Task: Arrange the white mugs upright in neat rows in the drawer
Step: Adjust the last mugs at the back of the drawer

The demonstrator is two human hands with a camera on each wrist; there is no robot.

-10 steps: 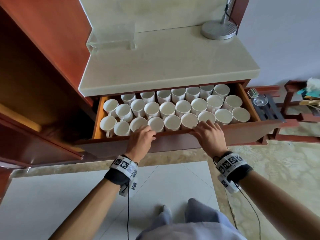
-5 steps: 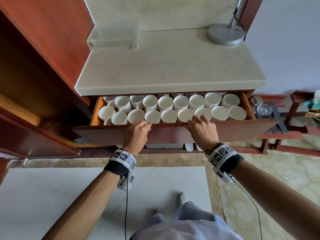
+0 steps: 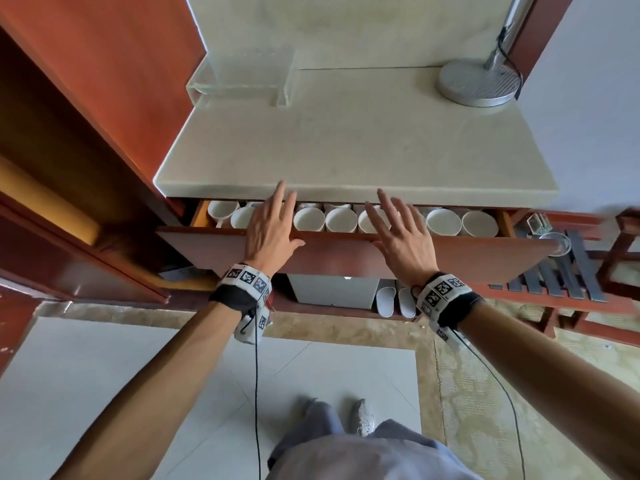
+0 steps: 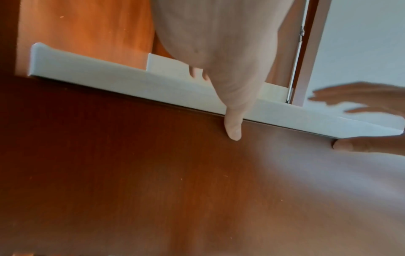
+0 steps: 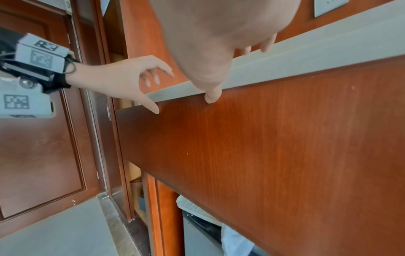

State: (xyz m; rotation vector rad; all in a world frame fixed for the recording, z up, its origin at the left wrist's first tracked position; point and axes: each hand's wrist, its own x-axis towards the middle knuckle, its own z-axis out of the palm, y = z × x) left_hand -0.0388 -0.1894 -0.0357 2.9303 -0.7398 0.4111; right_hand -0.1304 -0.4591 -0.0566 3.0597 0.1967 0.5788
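Note:
The wooden drawer (image 3: 346,256) is pushed almost fully under the stone counter (image 3: 346,143). Only its front row of white mugs (image 3: 341,220) shows, upright with mouths up. My left hand (image 3: 273,223) lies over the drawer's front edge with straight, spread fingers; its thumb (image 4: 233,128) touches the drawer front (image 4: 153,173). My right hand (image 3: 398,230) is held the same way further right, fingers straight, thumb (image 5: 211,97) on the drawer front (image 5: 285,138). Neither hand holds anything. The mugs behind are hidden under the counter.
A round metal lamp base (image 3: 479,83) and a clear acrylic stand (image 3: 242,77) sit on the counter. An open cabinet door (image 3: 79,251) stands left. A slatted wooden rack (image 3: 568,271) with a glass is at the right. A white box (image 3: 332,289) and slippers lie under the drawer.
The drawer has slid inward, from three rows of mugs showing to one. Both hands have gone from fingers curled over the drawer's front edge to fingers straight.

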